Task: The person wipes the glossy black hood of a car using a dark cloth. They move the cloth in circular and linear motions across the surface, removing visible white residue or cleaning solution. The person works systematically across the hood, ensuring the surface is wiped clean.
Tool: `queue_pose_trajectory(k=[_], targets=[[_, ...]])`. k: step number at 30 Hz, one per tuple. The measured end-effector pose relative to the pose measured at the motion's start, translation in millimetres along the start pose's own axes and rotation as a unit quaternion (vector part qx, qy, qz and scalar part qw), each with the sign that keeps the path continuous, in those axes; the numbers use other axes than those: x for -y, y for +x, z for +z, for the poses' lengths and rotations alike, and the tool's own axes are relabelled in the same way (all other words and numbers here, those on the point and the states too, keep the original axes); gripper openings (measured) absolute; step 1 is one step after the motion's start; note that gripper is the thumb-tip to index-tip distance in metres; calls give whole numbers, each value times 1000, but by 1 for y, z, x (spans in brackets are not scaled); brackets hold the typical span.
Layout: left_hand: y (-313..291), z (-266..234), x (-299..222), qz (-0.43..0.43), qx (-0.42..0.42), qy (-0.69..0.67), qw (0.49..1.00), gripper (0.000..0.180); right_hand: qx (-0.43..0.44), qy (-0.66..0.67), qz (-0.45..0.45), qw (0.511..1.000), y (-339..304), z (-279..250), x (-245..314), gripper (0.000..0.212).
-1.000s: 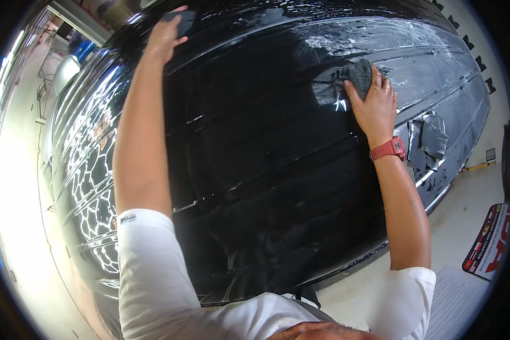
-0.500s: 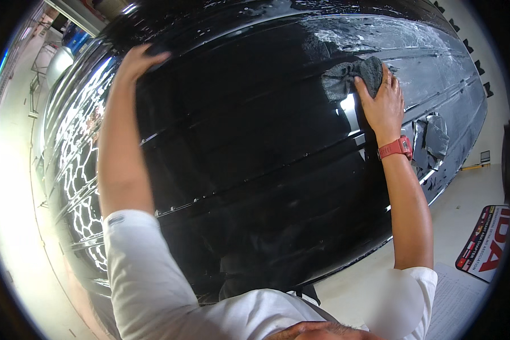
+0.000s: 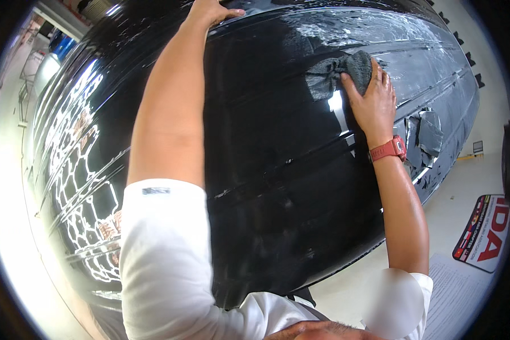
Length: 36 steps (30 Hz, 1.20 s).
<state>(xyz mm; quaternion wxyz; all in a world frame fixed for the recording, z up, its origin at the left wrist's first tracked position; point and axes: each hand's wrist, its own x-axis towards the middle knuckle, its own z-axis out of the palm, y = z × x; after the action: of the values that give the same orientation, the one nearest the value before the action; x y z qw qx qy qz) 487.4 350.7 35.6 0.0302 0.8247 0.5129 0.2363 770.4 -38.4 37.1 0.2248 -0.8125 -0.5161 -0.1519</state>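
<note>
A crumpled dark grey microfibre cloth (image 3: pixel 357 71) is bunched under my right hand (image 3: pixel 377 102), its fingers closed over the cloth and pressing it on the glossy black car panel (image 3: pixel 277 215). Right of the cloth, the surface looks cloudy grey and streaked (image 3: pixel 430 68). At the panel's far side my left hand (image 3: pixel 212 12) reaches up, thumb stretched out to the right, with nothing seen in it. The upper picture edge cuts off part of that hand, and I cannot tell whether it touches the panel.
Crumpled dark sheet-like pieces (image 3: pixel 425 136) lie on the panel beyond my right wrist. A red watch (image 3: pixel 391 148) is on that wrist. Bright light reflections (image 3: pixel 79 192) cover the left side. A printed sign (image 3: pixel 481 232) and a paper sheet (image 3: pixel 453 300) are at lower right.
My left hand has swung up and to the right toward the far side of the panel. The right hand and cloth stay pressed at nearly the same spot.
</note>
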Motion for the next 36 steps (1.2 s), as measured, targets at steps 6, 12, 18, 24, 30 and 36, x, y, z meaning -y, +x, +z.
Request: queue_pose_trajectory(k=[6, 12, 18, 24, 30, 36], targets=[[-117, -129, 117, -140, 173, -91, 971, 57, -12, -28, 20, 999, -8, -4, -19, 86], [-48, -70, 41, -57, 208, -84, 973, 73, -21, -38, 16, 999, -4, -2, -9, 86], [8, 0, -37, -21, 33, 32, 999, 92, 4, 3, -2, 1000, -1, -7, -1, 87], [-119, -132, 136, -188, 146, -18, 971, 77, -1, -10, 26, 1000, -6, -4, -17, 85], [-65, -94, 57, -71, 247, -32, 966, 79, -1, -27, 22, 999, -9, -4, -13, 86], [14, 4, -40, -31, 91, 31, 995, 95, 11, -19, 4, 1000, -1, -6, -11, 86]])
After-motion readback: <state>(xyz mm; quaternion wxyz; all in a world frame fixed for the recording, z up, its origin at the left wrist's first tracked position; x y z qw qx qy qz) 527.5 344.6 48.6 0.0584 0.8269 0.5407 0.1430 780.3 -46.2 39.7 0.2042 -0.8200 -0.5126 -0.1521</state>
